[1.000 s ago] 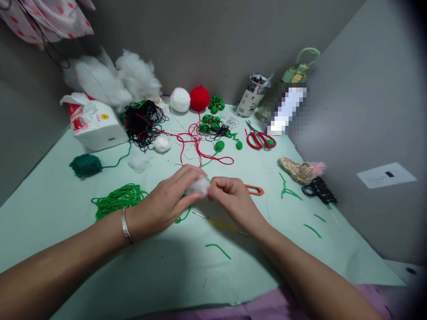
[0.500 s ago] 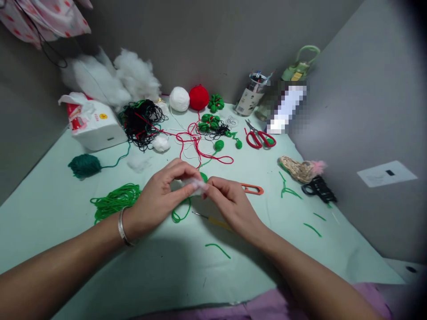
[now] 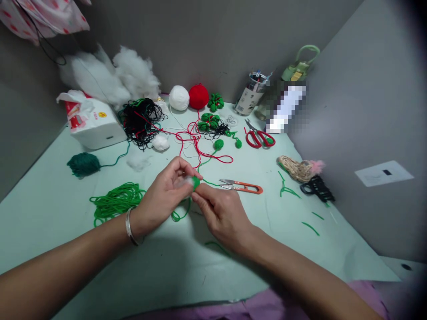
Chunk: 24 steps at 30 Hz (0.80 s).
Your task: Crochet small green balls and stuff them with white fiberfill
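Observation:
Both hands meet over the middle of the table. My left hand [image 3: 162, 189] is closed, pinching a tuft of white stuffing [image 3: 182, 182] between thumb and fingers. Against the tuft sits a small green crocheted piece [image 3: 196, 182], mostly covered by fingers. My right hand [image 3: 222, 211] is closed, its fingertips gripping the near side of that piece. A loop of green yarn [image 3: 181, 216] lies below the hands. Just beyond my right hand are orange thread snips [image 3: 245, 186]. The yellow-handled crochet hook is almost wholly hidden beneath my right hand.
Green yarn [image 3: 116, 199] and a dark green skein [image 3: 83, 165] lie left. Behind are a tissue box [image 3: 96, 126], fluffy stuffing [image 3: 133, 75], a red yarn ball [image 3: 199, 97], tangled black yarn [image 3: 142, 122] and red-handled scissors [image 3: 259, 138]. A grey wall [image 3: 360, 111] bounds the right.
My right hand has turned and moved slightly nearer me, uncovering the snips and covering the hook. The green piece now shows between the fingertips, with the white tuft drawn toward my left palm.

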Motion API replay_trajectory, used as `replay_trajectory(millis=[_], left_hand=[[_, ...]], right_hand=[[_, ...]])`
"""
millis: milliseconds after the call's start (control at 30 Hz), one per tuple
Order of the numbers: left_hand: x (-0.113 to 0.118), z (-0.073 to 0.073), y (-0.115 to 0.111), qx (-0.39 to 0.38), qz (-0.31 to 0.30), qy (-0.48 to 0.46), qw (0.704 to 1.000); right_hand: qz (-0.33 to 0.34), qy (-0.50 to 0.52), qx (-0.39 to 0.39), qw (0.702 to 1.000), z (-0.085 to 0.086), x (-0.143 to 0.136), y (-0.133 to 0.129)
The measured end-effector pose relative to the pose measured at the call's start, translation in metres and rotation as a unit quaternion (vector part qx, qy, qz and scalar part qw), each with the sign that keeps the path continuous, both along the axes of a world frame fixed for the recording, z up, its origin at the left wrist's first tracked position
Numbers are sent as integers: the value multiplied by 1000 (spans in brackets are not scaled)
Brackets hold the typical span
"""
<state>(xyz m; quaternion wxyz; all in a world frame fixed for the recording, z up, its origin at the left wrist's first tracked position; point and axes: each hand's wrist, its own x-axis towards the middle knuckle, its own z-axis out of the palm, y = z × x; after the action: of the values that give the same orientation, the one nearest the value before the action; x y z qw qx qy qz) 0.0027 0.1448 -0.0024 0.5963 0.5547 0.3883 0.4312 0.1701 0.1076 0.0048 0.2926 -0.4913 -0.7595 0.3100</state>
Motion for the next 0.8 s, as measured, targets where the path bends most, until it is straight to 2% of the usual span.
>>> replay_trajectory(millis=[133, 233, 300, 333, 400, 467, 533, 567, 667, 733, 800], left_hand=[[-2, 2, 2, -20, 20, 21, 999], [-3, 1, 3, -31, 33, 34, 998], [-2, 0, 2, -28, 33, 29, 999], [-1, 0, 2, -26, 31, 26, 999], [1, 1, -1, -21, 34, 23, 999], [3, 2, -4, -18, 44, 20, 999], [5, 3, -6, -11, 55, 16, 998], [5, 3, -6, -5, 58, 15, 998], [4, 3, -7, 8, 58, 17, 998], [3, 2, -6, 3, 53, 11, 998], [3, 2, -5, -15, 38, -3, 999]], right_hand=[[7, 29, -4, 1000, 4, 4, 6], [-18, 53, 81, 995, 9, 10, 9], [-6, 99, 125, 987, 13, 13, 9], [13, 140, 114, 984, 15, 13, 8], [36, 237, 30, 970, 17, 13, 6], [-10, 300, -69, 951, 16, 12, 7], [-81, 281, -115, 949, 14, 11, 8], [-97, 246, -124, 956, 12, 11, 10], [-51, 150, -142, 977, 10, 10, 12], [-19, 132, -151, 979, 8, 9, 12], [-19, 143, -161, 976, 6, 9, 12]])
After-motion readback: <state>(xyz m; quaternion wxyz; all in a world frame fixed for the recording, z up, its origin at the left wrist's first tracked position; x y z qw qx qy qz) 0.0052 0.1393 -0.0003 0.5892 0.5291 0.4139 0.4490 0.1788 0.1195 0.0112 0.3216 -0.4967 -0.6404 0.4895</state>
